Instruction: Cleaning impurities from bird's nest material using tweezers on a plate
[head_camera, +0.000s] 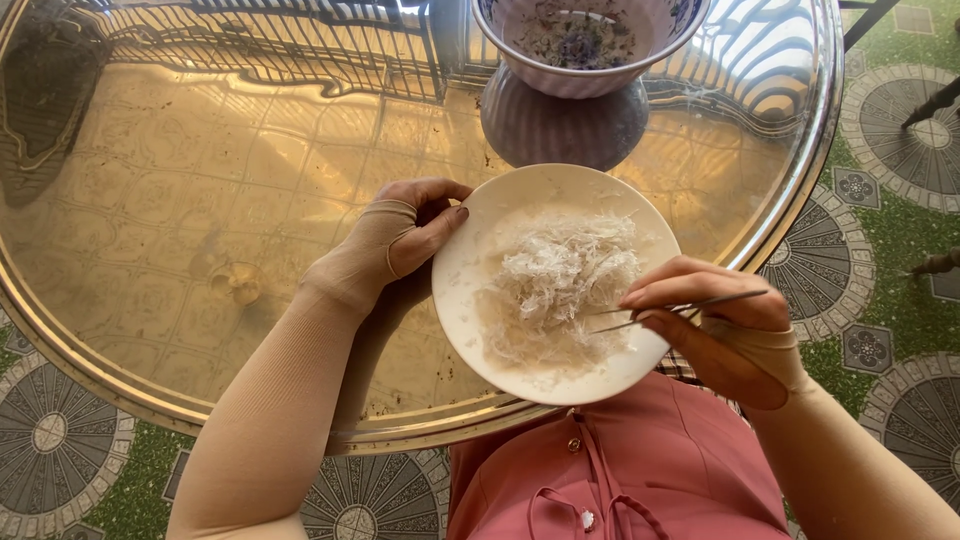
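On the round glass table (200, 200), my left hand (410, 235) grips 1 smooth white plate (470, 270) of stringy fibres (560, 290) while my right hand (710, 320) pinches thin metal tweezers (680, 308).

glossy glass table (200, 180), metal tweezers (680, 308), glazed plate (480, 260) (stringy white fibres (560, 280)).

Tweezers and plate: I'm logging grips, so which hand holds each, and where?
The right hand pinches the metal tweezers at mid-length; the left hand grips the white plate by its left rim.
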